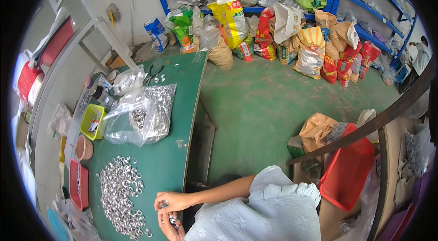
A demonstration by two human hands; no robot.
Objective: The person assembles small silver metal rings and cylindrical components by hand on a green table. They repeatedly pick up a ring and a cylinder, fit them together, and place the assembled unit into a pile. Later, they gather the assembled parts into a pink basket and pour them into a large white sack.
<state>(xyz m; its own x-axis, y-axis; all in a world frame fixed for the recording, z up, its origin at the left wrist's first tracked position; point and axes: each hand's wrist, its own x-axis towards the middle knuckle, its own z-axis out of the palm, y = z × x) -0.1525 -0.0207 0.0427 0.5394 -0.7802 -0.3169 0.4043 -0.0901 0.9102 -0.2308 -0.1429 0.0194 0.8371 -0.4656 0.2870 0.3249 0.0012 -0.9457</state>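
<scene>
My left hand (pixel 169 229) is at the table's near edge, fingers curled around several small shiny metal rings (pixel 173 219). Just above it, my right hand (pixel 177 201) is closed with thumb and fingertips pinched together. What sits in that pinch is too small to make out. Left of both hands, a large heap of silver metal rings (pixel 119 193) is spread on the green tabletop (pixel 157 168). Farther up the table, a clear plastic bag (pixel 155 122) full of similar rings lies with its mouth loose.
Along the table's left side are a yellow-green basket (pixel 92 122), a brown bowl (pixel 84 148) and a red tray (pixel 78 184). Pliers (pixel 153 74) lie at the far end. Filled sacks (pixel 310 54) line blue shelving (pixel 246 9). A red tub (pixel 347 170) stands at right.
</scene>
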